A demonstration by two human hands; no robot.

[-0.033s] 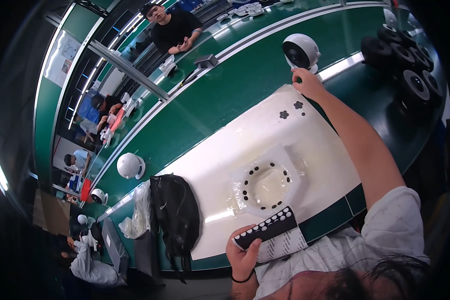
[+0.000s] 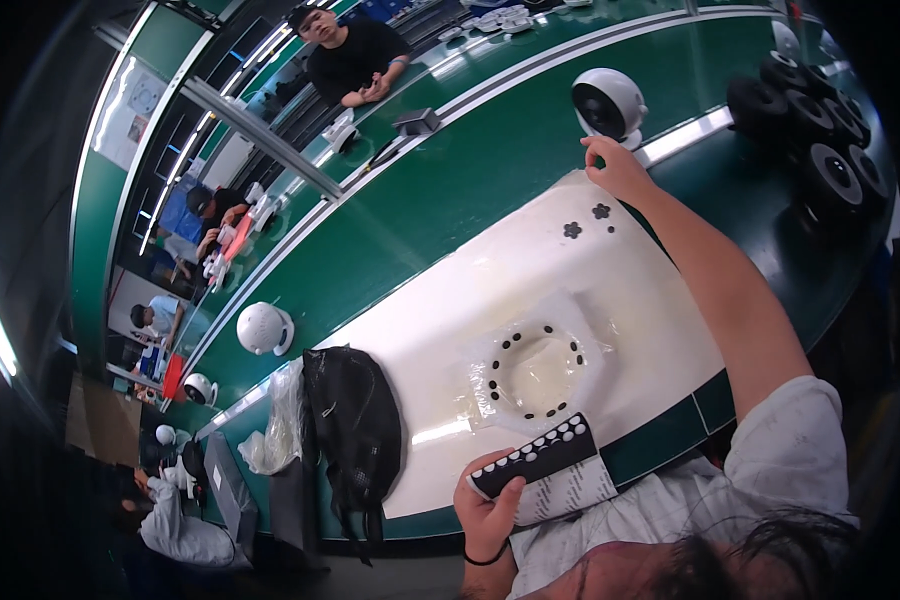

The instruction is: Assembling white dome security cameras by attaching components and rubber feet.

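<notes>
At the green bench (image 2: 420, 220), in the head view, my left hand (image 2: 488, 510) is closed around a black sheet (image 2: 532, 456) studded with white discs, low in front of me, with pale printed paper (image 2: 570, 490) beneath it. My right hand (image 2: 620, 170) reaches far out, thumb and forefinger curled toward each other just beside the white round-bodied device (image 2: 625, 98); I cannot tell whether they meet, pinch anything or touch it. Between my hands, on the white mat (image 2: 440, 300), lies a white frame (image 2: 598, 352), black dots circling its middle. I judge the step in hand to be fine fingertip work at the device, the sheet held ready; the next move seems to call for a light, exact touch and a steady left hold.
</notes>
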